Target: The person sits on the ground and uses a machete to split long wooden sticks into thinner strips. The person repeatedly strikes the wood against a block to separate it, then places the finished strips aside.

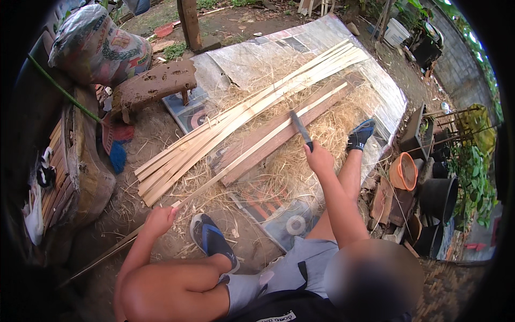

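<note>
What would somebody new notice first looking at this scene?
Probably the fan of long pale bamboo strips lying across the straw-covered mat in the middle. Next, the right hand gripping a knife above a wooden plank, while the left hand holds one long strip near its lower end. An orange pot stands out at the right.

Soft, even daylight fills the yard — bright without being harsh, and shadows on the ground are faint and short. The plastic sheet [343, 43] at the top shines pale with a mild glare, and the bamboo strips [241, 112] catch the light. Heavy black corners frame the round view. Straight strips bow toward the rim, and the wall [461, 59] at upper right curves. The centre is fairly sharp — the edges smear, and a round blurred patch sits at the lower right.
</note>
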Action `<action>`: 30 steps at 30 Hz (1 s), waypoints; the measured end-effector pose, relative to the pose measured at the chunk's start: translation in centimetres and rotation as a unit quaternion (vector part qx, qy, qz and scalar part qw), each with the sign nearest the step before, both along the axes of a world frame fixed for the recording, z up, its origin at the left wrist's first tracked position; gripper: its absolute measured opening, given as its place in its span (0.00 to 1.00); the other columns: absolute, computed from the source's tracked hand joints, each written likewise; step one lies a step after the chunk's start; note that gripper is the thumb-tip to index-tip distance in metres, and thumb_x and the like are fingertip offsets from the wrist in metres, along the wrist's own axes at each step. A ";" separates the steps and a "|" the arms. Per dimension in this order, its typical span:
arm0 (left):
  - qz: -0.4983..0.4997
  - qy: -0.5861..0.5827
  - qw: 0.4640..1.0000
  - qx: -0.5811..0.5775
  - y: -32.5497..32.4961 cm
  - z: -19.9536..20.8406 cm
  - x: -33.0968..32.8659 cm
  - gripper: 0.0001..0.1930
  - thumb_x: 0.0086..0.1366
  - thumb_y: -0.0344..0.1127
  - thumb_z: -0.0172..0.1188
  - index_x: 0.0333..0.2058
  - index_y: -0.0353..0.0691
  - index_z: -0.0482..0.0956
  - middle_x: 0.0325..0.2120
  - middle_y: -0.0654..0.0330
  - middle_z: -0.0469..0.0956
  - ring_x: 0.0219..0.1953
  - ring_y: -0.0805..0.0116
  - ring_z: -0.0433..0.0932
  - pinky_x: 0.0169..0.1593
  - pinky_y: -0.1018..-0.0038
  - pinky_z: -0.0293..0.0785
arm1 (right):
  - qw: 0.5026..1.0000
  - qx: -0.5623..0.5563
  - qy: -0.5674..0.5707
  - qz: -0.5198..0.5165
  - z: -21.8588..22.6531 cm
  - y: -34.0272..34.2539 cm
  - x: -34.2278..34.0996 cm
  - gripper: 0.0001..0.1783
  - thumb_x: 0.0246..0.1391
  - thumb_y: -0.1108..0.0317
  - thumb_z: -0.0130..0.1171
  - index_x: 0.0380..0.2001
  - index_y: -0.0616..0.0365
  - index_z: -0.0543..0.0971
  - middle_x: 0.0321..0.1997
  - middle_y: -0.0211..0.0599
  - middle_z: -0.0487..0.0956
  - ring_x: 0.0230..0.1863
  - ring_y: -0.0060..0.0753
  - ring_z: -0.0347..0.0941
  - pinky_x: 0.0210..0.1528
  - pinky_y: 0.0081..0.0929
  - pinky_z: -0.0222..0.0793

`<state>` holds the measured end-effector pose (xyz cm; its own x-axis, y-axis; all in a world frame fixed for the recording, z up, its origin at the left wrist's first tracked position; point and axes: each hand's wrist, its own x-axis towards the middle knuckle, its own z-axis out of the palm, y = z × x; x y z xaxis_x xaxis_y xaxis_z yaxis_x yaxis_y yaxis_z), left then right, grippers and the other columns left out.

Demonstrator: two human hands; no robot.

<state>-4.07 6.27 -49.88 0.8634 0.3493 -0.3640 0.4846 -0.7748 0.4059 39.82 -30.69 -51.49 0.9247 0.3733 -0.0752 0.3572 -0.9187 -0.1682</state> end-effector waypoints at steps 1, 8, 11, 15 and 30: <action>0.012 0.004 1.000 0.006 0.9 0.1 -0.7 0.23 0.76 0.47 0.48 0.30 0.39 0.84 0.24 0.45 0.81 0.30 0.40 0.80 0.38 0.50 0.76 | 0.998 -0.002 -0.025 -0.049 0.3 -1.9 3.2 0.28 0.67 0.41 0.51 0.48 0.56 0.76 0.34 0.56 0.84 0.36 0.60 0.83 0.39 0.55 0.76; 0.108 0.187 0.928 -0.303 3.1 -1.5 -0.1 0.24 0.76 0.53 0.51 0.35 0.36 0.82 0.21 0.58 0.82 0.25 0.67 0.82 0.33 0.67 0.77 | 0.996 -0.012 0.059 0.069 -1.2 -0.3 -2.7 0.26 0.68 0.43 0.49 0.47 0.57 0.74 0.34 0.61 0.83 0.39 0.66 0.82 0.42 0.58 0.76; 0.091 0.167 0.914 -0.359 2.9 -1.9 1.9 0.20 0.77 0.51 0.51 0.40 0.36 0.78 0.22 0.63 0.81 0.23 0.73 0.78 0.32 0.71 0.77 | 0.997 0.028 0.063 0.022 -4.1 0.0 -4.5 0.26 0.68 0.43 0.49 0.48 0.57 0.72 0.32 0.62 0.83 0.37 0.68 0.81 0.40 0.60 0.76; 0.002 0.004 0.979 -0.204 0.4 -3.2 2.9 0.21 0.73 0.53 0.56 0.40 0.36 0.78 0.27 0.50 0.82 0.32 0.53 0.83 0.38 0.60 0.77 | 0.996 0.052 0.069 -0.002 -5.2 0.6 -5.2 0.26 0.69 0.43 0.48 0.51 0.56 0.70 0.31 0.62 0.82 0.37 0.68 0.81 0.40 0.60 0.75; 0.062 -0.014 0.985 -0.161 -3.3 -2.7 8.0 0.21 0.66 0.52 0.65 0.37 0.35 0.85 0.22 0.49 0.80 0.26 0.57 0.78 0.35 0.61 0.73 | 0.974 0.072 0.111 0.181 -2.4 4.6 -17.1 0.26 0.66 0.40 0.53 0.54 0.48 0.73 0.30 0.46 0.84 0.27 0.53 0.83 0.28 0.50 0.78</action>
<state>3.95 2.93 -52.60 0.8324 0.3226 -0.4506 0.5529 -0.5389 0.6355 22.77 -26.07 -53.84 0.6965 0.6942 -0.1813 0.5942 -0.6998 -0.3965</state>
